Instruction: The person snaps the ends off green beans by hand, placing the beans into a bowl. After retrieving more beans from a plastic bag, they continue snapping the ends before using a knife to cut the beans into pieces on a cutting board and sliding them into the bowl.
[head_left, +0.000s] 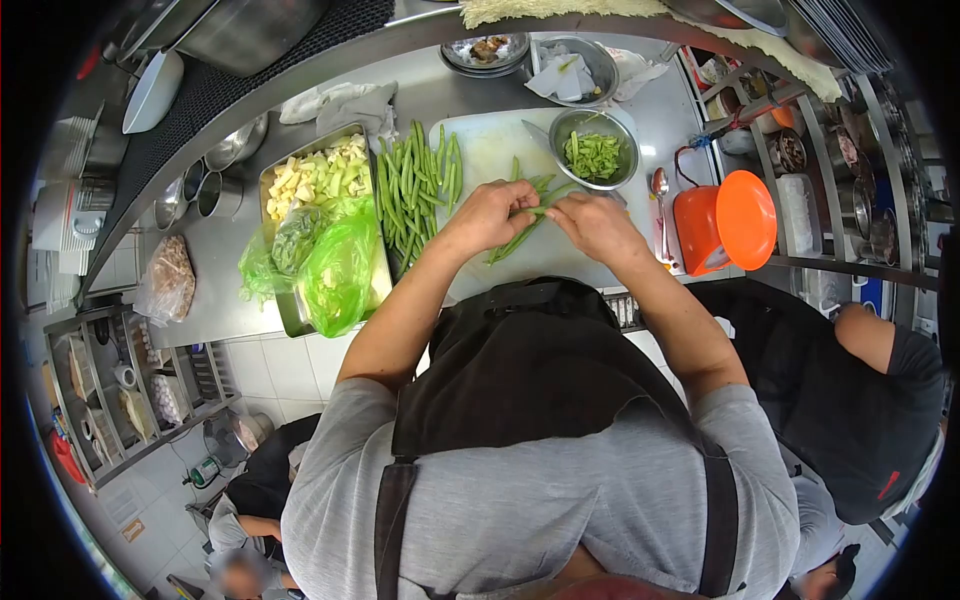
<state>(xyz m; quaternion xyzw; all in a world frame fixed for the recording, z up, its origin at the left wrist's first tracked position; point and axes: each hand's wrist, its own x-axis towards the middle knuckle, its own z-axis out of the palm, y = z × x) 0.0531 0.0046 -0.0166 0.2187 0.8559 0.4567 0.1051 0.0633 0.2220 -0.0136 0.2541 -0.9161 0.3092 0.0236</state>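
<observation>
Over the white cutting board [478,150], my left hand [490,215] and my right hand [598,228] come close together, fingers closed on a green bean [541,208] between them. Several more green beans [512,244] lie on the board under and beside the hands. Left of these, a large pile of whole green beans [408,185] rests partly on the board's edge. A metal bowl [629,150] with cut green pieces [592,155] stands at the board's upper right. What looks like a knife blade [537,132] shows beside the bowl, its handle not clearly visible.
At left sits a metal tray [283,315] with chopped vegetables and a green plastic bag [345,265]. An orange scale [700,230] and a spoon [660,190] are on the right. Bowls [485,60] stand behind, under a shelf. A person [800,370] is close at right, others behind.
</observation>
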